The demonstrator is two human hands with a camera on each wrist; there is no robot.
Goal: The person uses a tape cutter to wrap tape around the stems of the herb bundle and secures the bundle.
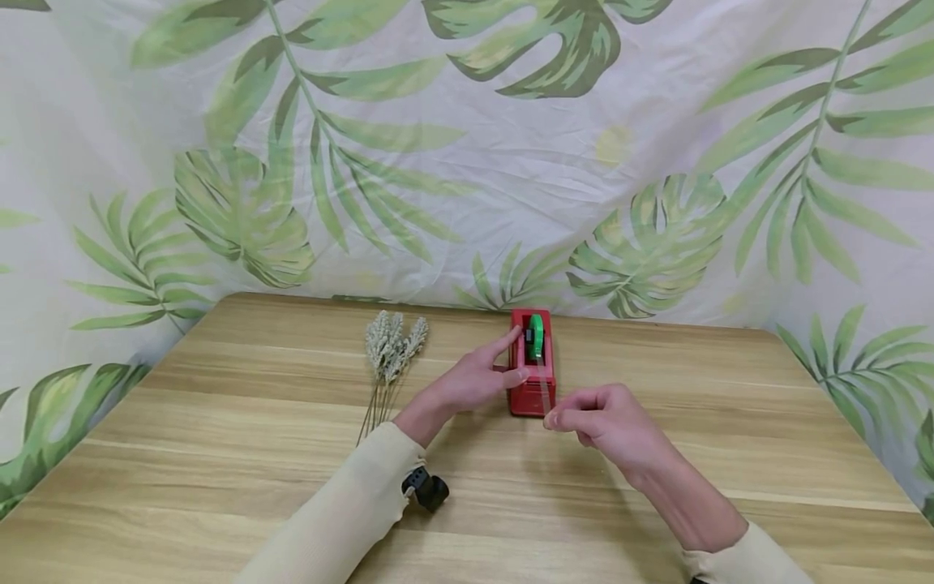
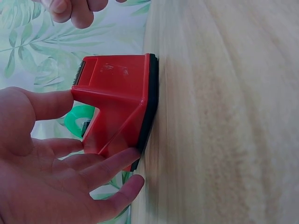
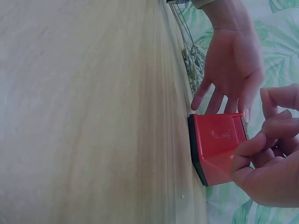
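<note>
Found one bunch of pale dried flowers (image 1: pixel 392 347) on the wood-grain table (image 1: pixel 219 454), lying left of its middle and pointing toward its far edge, and noted a creased whitish cloth (image 1: pixel 525 170) with green leaf print behind and beside the table.

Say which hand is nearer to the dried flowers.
Left. The left hand is just right of the dried flowers, touching the red tape dispenser; the right hand is farther right, pinching a strip of tape.
</note>
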